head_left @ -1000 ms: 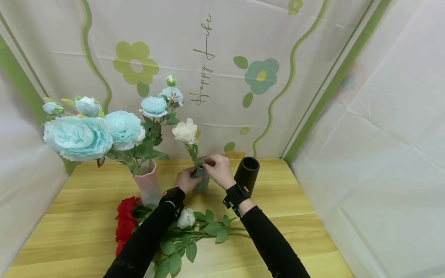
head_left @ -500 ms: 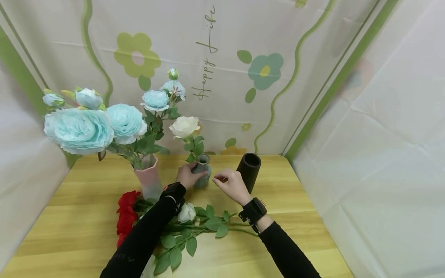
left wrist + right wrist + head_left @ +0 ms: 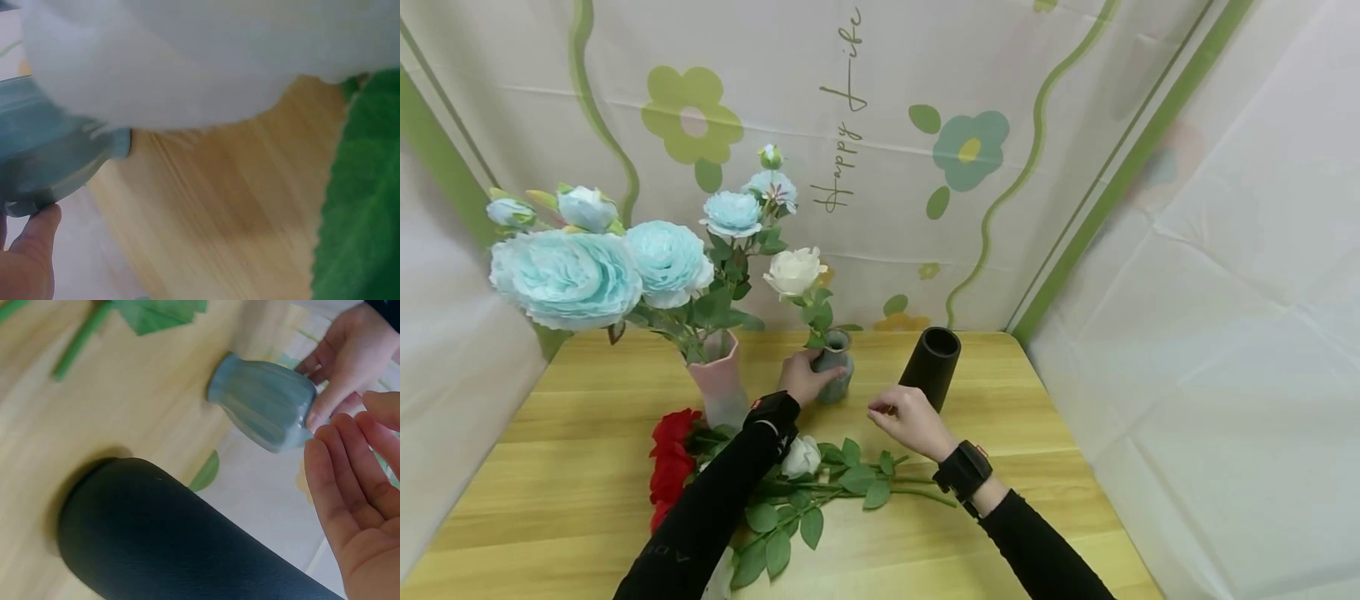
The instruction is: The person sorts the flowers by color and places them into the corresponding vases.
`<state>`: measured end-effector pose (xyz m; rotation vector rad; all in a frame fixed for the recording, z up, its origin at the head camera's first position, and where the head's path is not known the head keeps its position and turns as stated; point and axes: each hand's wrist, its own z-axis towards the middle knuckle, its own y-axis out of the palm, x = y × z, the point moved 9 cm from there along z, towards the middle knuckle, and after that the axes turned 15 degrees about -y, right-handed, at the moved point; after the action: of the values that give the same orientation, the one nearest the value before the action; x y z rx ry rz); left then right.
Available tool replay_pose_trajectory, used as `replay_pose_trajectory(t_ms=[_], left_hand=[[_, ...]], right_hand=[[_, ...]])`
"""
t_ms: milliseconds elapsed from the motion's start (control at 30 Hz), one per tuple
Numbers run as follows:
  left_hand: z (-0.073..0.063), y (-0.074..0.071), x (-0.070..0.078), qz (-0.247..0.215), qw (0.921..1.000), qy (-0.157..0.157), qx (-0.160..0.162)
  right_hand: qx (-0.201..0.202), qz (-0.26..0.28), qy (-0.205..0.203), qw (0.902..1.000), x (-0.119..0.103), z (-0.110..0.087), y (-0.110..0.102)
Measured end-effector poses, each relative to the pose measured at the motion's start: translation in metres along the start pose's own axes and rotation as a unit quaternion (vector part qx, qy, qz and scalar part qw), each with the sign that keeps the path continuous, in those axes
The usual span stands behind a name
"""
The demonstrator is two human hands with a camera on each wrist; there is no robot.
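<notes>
My left hand (image 3: 802,379) grips the side of a small grey-blue vase (image 3: 835,375), its thumb pressing the glazed wall in the right wrist view. A white rose (image 3: 795,272) rises at the vase's mouth and leans left; its leaves hide where the stem goes. My right hand (image 3: 913,421) hovers over the table, apart from the vase, with loosely bent fingers and nothing between them. Just behind it stands a black tapered vase (image 3: 930,367), which fills the lower part of the right wrist view. White petals (image 3: 187,69) cover much of the left wrist view.
A pink-and-white vase (image 3: 715,383) with tall light-blue flowers (image 3: 568,279) stands at the left. In front lie red flowers (image 3: 672,467), another white rose (image 3: 801,457) and leafy stems (image 3: 857,479), partly under the left forearm. A printed cloth (image 3: 880,233) hangs behind the table.
My right hand has drawn away from the small vase's mouth, toward the right and nearer to me. The upright white rose has turned and tilted left. The left hand keeps its grip on the vase.
</notes>
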<state>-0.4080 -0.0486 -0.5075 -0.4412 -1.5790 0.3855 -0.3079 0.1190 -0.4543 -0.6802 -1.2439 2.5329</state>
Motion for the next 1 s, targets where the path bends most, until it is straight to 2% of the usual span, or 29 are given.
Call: replay_pose_trajectory(t_ms=[233,467,667,800,1000], left_hand=[[0.003,0.001,-0.007,-0.004,0.9998,-0.020,-0.001],[0.005,0.002,-0.008,-0.010,0.9998,-0.012,-0.011],[0.006,0.002,-0.007,-0.006,0.9997,-0.019,-0.013],[0.005,0.001,-0.005,-0.002,0.9996,-0.022,-0.015],[0.003,0.000,-0.004,0.002,0.9996,-0.027,-0.012]], right_hand=[[-0.056,0.015,0.008,0.9983,-0.005,-0.024,0.016],[-0.089,0.011,0.027,0.9956,-0.003,-0.055,0.025],[-0.124,0.005,0.029,0.9918,-0.004,-0.077,0.031],[-0.160,-0.039,0.007,0.9863,-0.007,-0.083,0.037],[-0.216,-0.132,-0.022,0.9672,-0.010,-0.085,0.051]])
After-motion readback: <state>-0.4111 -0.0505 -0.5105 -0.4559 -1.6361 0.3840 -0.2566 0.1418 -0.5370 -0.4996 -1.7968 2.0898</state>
